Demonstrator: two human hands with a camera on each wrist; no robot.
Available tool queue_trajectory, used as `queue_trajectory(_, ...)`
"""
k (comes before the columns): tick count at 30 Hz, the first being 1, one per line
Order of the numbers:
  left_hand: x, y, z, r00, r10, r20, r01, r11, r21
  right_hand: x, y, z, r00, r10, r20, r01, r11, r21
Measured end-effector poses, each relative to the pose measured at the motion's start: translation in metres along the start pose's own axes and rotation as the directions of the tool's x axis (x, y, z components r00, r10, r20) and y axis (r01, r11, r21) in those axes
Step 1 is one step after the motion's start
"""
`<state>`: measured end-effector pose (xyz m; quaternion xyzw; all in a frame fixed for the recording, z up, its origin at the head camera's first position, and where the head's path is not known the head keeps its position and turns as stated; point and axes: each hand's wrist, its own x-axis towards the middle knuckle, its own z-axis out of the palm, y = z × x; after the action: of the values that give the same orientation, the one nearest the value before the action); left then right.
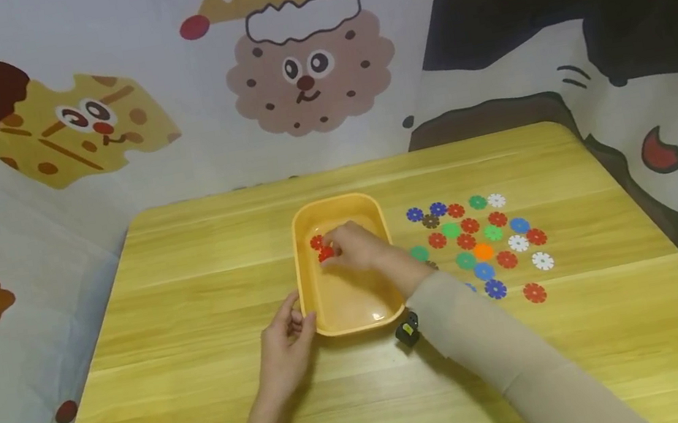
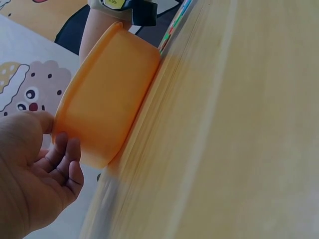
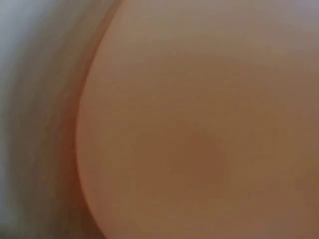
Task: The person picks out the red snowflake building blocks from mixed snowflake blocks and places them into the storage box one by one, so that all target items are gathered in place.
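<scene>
An orange plastic basin [image 1: 343,299] stands on the table. My left hand [image 1: 285,349] grips its rim at the near left corner, thumb on top; in the left wrist view, the fingers curl below the rim against the outer wall [image 2: 107,99]. My right hand [image 1: 354,244] reaches over the basin's right side into it. Its fingertips pinch a red notched plastic disc [image 1: 324,254] low over the basin floor. Beside that, another red disc [image 1: 316,242] lies in the basin. Only blurred, close-up surfaces fill the right wrist view.
Many flat notched discs in red, blue, green, white, brown and orange [image 1: 483,252] lie spread to the right of the basin, partly under the right sleeve [image 1: 486,343]. A small black device [image 1: 407,331] is by the right wrist. A cartoon-printed cloth [image 1: 173,171] hangs behind the wooden table [image 1: 188,265].
</scene>
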<state>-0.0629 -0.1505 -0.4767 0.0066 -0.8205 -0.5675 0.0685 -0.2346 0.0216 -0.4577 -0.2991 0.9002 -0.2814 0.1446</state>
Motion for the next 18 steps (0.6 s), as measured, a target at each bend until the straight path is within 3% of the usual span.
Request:
queue_trajectory(9,-0.001,-0.001,0.000,1.000,0.010,0.000,-0.010,1.000,0.007,0.000,0.002,-0.001,1.000,-0.004,-0.003,0.004,1.000,0.028)
queue_trajectory(18,-0.002,0.000,-0.001,1.000,0.010,-0.005,-0.010,1.000,0.016,-0.015,0.001,-0.013,0.984,-0.110,-0.139,0.116,0.992,0.038)
